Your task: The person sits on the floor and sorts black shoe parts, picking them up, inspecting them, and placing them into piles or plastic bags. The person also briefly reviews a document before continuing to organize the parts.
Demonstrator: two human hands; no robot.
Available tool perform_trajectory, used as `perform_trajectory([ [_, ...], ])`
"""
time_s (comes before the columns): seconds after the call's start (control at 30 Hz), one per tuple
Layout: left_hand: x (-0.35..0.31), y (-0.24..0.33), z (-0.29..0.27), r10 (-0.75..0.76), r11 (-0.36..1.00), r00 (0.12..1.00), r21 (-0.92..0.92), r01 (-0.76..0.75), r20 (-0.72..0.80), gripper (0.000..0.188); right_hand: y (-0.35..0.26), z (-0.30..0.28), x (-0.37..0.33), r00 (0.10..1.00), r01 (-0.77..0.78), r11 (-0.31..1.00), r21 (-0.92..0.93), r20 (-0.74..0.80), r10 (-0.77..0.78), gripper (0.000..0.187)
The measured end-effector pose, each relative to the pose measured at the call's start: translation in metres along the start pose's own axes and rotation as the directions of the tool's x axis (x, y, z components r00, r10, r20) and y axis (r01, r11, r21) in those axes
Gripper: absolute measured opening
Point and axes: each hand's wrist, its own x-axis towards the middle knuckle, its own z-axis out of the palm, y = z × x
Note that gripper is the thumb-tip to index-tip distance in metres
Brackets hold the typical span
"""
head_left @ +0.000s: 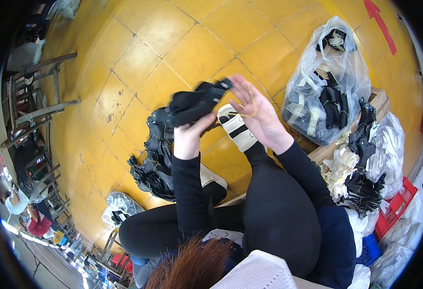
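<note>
My left hand point(189, 138) is closed round the near end of a bundle of black fabric pieces point(194, 103), held up above the floor and somewhat blurred. My right hand point(263, 118) is beside the bundle's right end with its fingers stretched out, palm toward the bundle. A thin yellow rubber band point(254, 107) loops over the right fingers and runs toward the bundle; whether it goes round the bundle I cannot tell. Just left of my left hand, a heap of black pieces point(154, 166) tied in bundles lies low.
A clear plastic bag point(300, 82) of black bundles stands at the right. Nearer, more black bundles point(363, 185) lie beside white plastic, a red crate point(395, 207) and a blue crate point(369, 251). My sandalled foot point(242, 137) is below my hands. Wooden stools point(47, 113) line the left.
</note>
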Motion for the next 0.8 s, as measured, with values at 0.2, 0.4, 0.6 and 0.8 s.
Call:
perform_trajectory([
  [0.2,-0.002,-0.018,0.004,-0.222,0.941,0.953,0.302,0.154,0.204,0.043,-0.011,-0.012,0.007,0.989,-0.003,0.781,-0.624,0.115,0.095,0.038],
  [0.4,-0.011,-0.025,-0.014,-0.156,0.988,0.966,0.027,0.154,0.206,0.042,-0.005,-0.015,0.005,0.954,0.266,0.657,-0.706,0.291,-0.073,0.036],
  [0.6,-0.004,-0.034,-0.038,0.020,0.953,0.987,-0.295,-0.067,-0.158,0.034,-0.022,0.001,-0.019,0.921,0.360,0.617,-0.700,0.159,-0.356,0.028],
  [0.8,-0.048,0.033,-0.079,0.163,0.852,0.922,-0.422,-0.311,-0.350,0.029,-0.078,0.001,-0.071,0.694,0.519,0.380,-0.766,0.118,-0.710,0.039],
])
